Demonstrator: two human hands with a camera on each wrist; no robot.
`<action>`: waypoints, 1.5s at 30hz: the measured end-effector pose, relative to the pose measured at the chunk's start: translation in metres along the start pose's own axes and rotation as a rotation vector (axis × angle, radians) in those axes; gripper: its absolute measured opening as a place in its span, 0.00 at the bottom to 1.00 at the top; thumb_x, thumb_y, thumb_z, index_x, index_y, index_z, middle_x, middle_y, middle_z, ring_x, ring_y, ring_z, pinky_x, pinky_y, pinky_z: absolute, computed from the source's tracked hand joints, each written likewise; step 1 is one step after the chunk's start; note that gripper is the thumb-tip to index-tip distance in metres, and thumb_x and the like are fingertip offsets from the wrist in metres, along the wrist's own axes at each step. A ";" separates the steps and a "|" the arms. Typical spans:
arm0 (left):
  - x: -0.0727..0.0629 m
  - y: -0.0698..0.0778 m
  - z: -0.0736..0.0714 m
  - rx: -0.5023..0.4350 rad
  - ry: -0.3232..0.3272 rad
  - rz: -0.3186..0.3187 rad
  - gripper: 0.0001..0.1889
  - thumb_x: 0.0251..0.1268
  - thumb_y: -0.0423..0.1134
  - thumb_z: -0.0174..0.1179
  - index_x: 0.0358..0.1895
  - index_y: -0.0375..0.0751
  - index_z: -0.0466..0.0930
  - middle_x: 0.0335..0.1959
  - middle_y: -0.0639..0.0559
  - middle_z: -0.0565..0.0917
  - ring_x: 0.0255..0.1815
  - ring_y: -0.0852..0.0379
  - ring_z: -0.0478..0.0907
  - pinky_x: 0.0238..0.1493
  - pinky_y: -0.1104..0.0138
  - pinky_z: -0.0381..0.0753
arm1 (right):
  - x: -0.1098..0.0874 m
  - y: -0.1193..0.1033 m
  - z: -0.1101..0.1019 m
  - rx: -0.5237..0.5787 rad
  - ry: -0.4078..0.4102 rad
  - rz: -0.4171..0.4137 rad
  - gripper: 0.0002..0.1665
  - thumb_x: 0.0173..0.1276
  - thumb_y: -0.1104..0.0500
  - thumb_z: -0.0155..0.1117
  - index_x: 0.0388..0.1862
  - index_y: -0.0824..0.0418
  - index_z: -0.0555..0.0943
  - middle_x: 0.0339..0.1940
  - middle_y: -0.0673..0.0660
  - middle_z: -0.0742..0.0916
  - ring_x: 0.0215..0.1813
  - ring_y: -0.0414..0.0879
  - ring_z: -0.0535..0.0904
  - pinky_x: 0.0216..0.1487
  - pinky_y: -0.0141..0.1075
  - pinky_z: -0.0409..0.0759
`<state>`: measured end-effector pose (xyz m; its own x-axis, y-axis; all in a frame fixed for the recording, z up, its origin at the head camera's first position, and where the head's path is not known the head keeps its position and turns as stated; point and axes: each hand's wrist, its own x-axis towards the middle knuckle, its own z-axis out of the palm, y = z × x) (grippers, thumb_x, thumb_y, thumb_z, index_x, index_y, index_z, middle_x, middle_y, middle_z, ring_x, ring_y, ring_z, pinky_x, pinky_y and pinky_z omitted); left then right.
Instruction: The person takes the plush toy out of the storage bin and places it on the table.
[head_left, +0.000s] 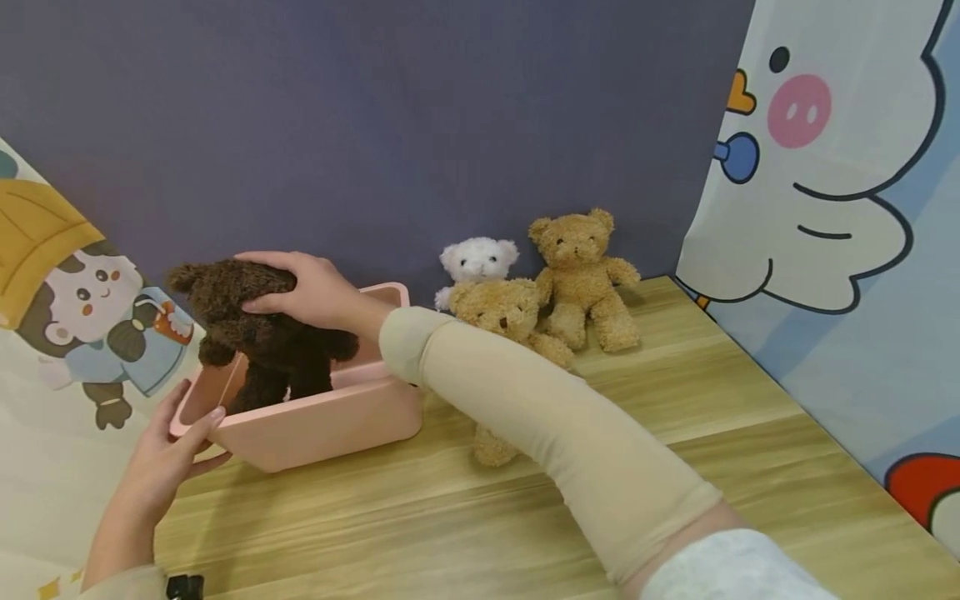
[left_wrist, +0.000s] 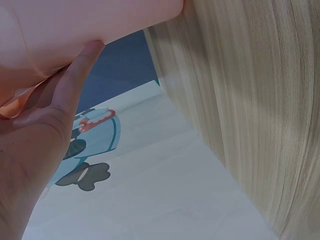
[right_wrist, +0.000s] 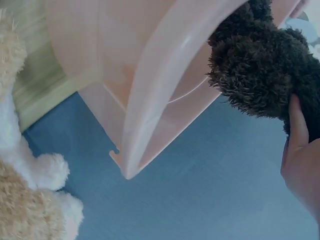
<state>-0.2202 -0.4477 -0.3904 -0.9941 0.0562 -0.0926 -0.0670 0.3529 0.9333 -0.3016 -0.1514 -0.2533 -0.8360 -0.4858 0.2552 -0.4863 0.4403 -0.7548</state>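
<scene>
A dark brown teddy bear (head_left: 277, 350) stands upright with its legs down inside a pink bin (head_left: 337, 429). My right hand (head_left: 307, 292) grips the bear at the back of its head; in the right wrist view its fur (right_wrist: 260, 70) shows beside the bin's rim (right_wrist: 150, 95). With the thumb over the rim and fingers on the outer wall, my left hand (head_left: 161, 458) holds the bin's near left corner. In the left wrist view the left hand (left_wrist: 40, 135) lies against the pink wall (left_wrist: 100, 20). The bin's floor is mostly hidden by the bear.
To the right of the bin sit a white bear (head_left: 478, 258), a tan bear (head_left: 498, 308) partly covered by my right sleeve, and another tan bear (head_left: 581, 267) by the back wall (head_left: 450, 125). All stand on a wood-grain table (head_left: 337, 533). Printed cartoon panels flank both sides.
</scene>
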 end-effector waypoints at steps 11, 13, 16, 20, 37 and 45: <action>-0.001 0.000 -0.002 0.023 -0.008 0.002 0.50 0.85 0.48 0.54 0.86 0.65 0.19 0.84 0.33 0.16 0.42 0.82 0.78 0.42 0.63 0.95 | -0.020 0.005 -0.014 0.305 0.197 0.014 0.39 0.72 0.45 0.75 0.78 0.25 0.71 0.83 0.32 0.68 0.51 0.34 0.83 0.44 0.35 0.81; -0.001 0.000 -0.002 0.025 -0.005 0.006 0.49 0.85 0.48 0.54 0.87 0.63 0.20 0.85 0.29 0.20 0.42 0.83 0.77 0.42 0.63 0.95 | -0.026 0.008 -0.016 0.350 0.242 0.007 0.39 0.71 0.45 0.76 0.78 0.26 0.72 0.83 0.33 0.69 0.59 0.40 0.84 0.45 0.35 0.82; 0.000 0.000 -0.002 0.030 0.001 0.019 0.49 0.85 0.48 0.54 0.87 0.61 0.21 0.86 0.29 0.24 0.43 0.83 0.75 0.43 0.62 0.95 | -0.038 0.014 -0.019 0.465 0.316 -0.015 0.39 0.71 0.47 0.76 0.77 0.27 0.73 0.83 0.34 0.69 0.45 0.42 0.84 0.33 0.36 0.80; 0.000 -0.003 -0.001 0.019 0.004 0.029 0.49 0.85 0.47 0.55 0.87 0.64 0.22 0.87 0.32 0.23 0.43 0.82 0.77 0.42 0.63 0.95 | -0.060 0.025 -0.021 0.612 0.396 -0.066 0.38 0.72 0.50 0.76 0.77 0.30 0.74 0.83 0.37 0.69 0.34 0.38 0.81 0.29 0.35 0.86; -0.001 -0.005 0.001 -0.046 0.015 0.088 0.49 0.84 0.42 0.56 0.89 0.57 0.26 0.72 0.27 0.56 0.42 0.76 0.83 0.38 0.65 0.95 | -0.206 0.064 -0.035 1.079 0.852 -0.268 0.39 0.70 0.75 0.67 0.75 0.46 0.80 0.73 0.57 0.79 0.64 0.50 0.82 0.45 0.31 0.93; -0.001 -0.005 -0.003 -0.045 0.011 0.102 0.49 0.83 0.43 0.57 0.89 0.59 0.27 0.63 0.53 0.67 0.42 0.75 0.84 0.38 0.65 0.95 | -0.283 0.081 -0.077 1.087 0.886 -0.378 0.29 0.74 0.70 0.67 0.70 0.49 0.83 0.65 0.55 0.81 0.52 0.44 0.85 0.49 0.31 0.92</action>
<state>-0.2194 -0.4523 -0.3938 -0.9968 0.0795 0.0070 0.0309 0.3038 0.9522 -0.1242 0.0795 -0.3397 -0.7798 0.3530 0.5170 -0.6160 -0.5802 -0.5329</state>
